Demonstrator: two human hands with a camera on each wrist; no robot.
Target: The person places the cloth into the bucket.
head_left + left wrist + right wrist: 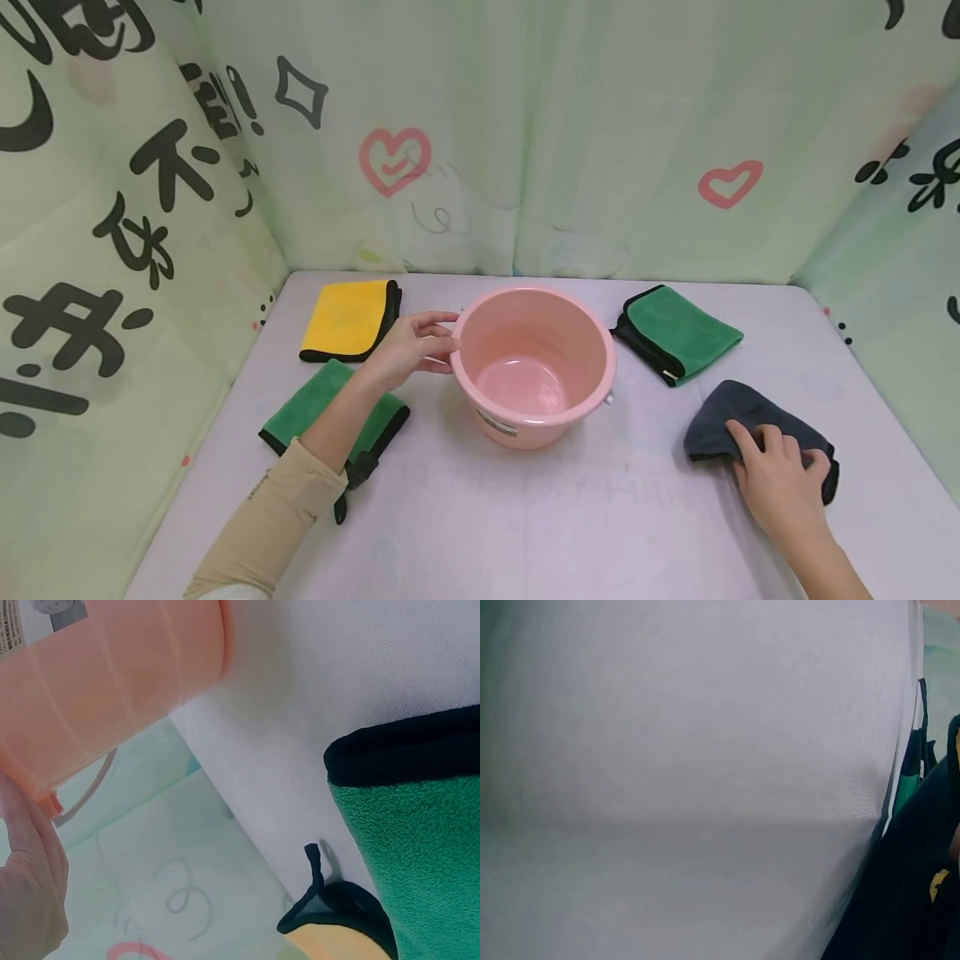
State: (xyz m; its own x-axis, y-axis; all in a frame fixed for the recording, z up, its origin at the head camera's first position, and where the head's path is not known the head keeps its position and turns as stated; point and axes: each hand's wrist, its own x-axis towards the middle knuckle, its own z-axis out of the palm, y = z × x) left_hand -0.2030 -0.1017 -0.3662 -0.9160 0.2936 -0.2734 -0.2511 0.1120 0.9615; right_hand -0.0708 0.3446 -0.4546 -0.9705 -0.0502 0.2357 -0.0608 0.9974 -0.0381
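A pink bucket [534,367] stands upright on the table, its mouth facing up. My left hand [408,350] touches the bucket's left side just by the rim, with fingers fairly straight; the left wrist view shows that hand [34,877] lying along the bucket's wall [112,682]. At the right, my right hand [783,479] grips a folded dark grey cloth [750,412] from above, fingers bent into it. Only part of the dark cloth [900,877] shows at the right edge of the right wrist view, where the fingers are mostly hidden.
A folded yellow cloth [348,317] lies at the back left, and a green cloth [307,408] partly under my left forearm. Another green cloth [686,333] sits right of the bucket. The pale table [525,525] is bordered by printed curtains [600,125] behind and at both sides.
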